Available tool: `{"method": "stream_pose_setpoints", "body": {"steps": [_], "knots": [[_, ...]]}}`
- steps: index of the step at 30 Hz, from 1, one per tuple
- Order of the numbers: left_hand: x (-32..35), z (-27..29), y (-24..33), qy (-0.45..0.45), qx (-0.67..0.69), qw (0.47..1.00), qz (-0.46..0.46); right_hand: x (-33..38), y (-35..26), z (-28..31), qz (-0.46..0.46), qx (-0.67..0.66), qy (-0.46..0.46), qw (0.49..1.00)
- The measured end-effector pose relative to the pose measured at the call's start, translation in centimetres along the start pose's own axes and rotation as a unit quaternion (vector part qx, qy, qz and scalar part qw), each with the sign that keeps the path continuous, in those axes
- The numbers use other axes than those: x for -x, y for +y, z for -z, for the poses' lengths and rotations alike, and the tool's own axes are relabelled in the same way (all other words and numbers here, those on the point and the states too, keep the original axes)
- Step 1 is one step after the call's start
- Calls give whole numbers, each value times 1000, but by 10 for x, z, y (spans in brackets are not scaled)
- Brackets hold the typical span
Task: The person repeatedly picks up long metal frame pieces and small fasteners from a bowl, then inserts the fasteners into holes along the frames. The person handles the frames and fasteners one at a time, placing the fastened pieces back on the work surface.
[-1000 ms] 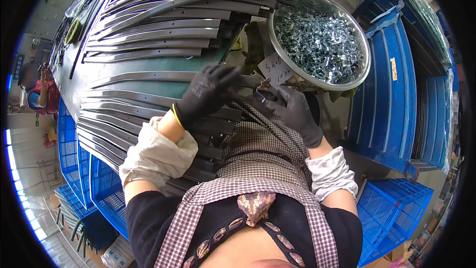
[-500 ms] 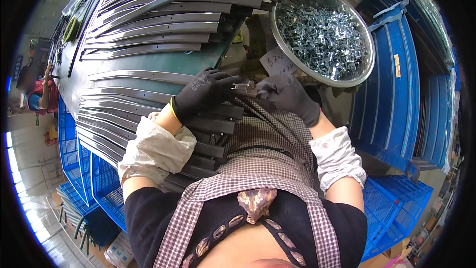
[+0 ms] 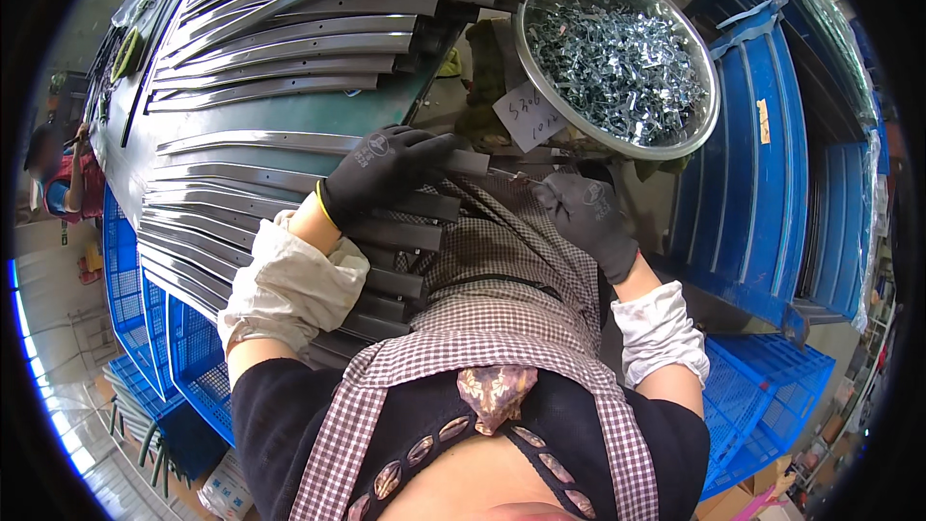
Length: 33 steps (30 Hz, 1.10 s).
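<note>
A long dark-grey metal strip point(image 3: 272, 142) runs from the left across the table to in front of me. My left hand point(image 3: 388, 170), in a black glove, is closed round it near its right end. A small shiny metal piece point(image 3: 513, 175) shows at that end; whether it is joined to the strip I cannot tell. My right hand point(image 3: 590, 218), also gloved, is just right of that piece. Its fingers are curled together, and what they hold, if anything, is hidden. Further dark strips point(image 3: 217, 201) lie side by side under my left forearm.
A clear round tub point(image 3: 712, 125) full of small metal clips stands ahead right, with a marked card point(image 3: 529, 118) beside it. More strips point(image 3: 289, 43) cover the far green table point(image 3: 299, 114). Blue metal bins point(image 3: 743, 174) stand right, blue crates point(image 3: 198, 352) left. A person point(image 3: 72, 174) is at far left.
My right hand has moved right and down, away from the strip's end, where it was at a metal clip. My left hand still grips the strip, whose end now shows more.
</note>
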<state>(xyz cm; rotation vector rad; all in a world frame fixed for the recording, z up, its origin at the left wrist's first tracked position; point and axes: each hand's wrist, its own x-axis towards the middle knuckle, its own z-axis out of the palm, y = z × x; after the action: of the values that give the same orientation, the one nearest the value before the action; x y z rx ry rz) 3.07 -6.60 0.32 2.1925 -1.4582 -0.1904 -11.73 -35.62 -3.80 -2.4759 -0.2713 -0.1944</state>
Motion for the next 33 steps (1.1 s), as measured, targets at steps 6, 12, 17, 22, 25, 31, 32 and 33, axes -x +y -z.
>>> {"method": "stream_pose_setpoints", "body": {"steps": [6, 12, 17, 22, 25, 31, 32, 33], "knots": [[6, -7, -5, 27, 35, 999, 2, -11, -9, -2, 48, 50, -4, 998], [8, -6, -3, 10, 60, 998, 35, -24, -27, -12, 66, 133, -10, 989], [10, -7, -10, 6, 56, 998, 20, -22, -29, -16, 59, 96, 17, 994], [13, -7, -14, -6, 59, 998, 18, -23, -32, -12, 77, 111, 11, 991], [9, -2, -11, -17, 77, 997, 22, -22, -33, -10, 74, 111, 7, 991], [7, 1, -10, -32, 82, 996, 0, -18, -18, -12, 55, -31, -8, 998], [7, 1, -8, -38, 75, 996, -2, -17, -14, -12, 62, -22, -7, 998], [6, 0, -7, -43, 69, 997, -4, -16, -11, -12, 69, -12, -6, 998]]}}
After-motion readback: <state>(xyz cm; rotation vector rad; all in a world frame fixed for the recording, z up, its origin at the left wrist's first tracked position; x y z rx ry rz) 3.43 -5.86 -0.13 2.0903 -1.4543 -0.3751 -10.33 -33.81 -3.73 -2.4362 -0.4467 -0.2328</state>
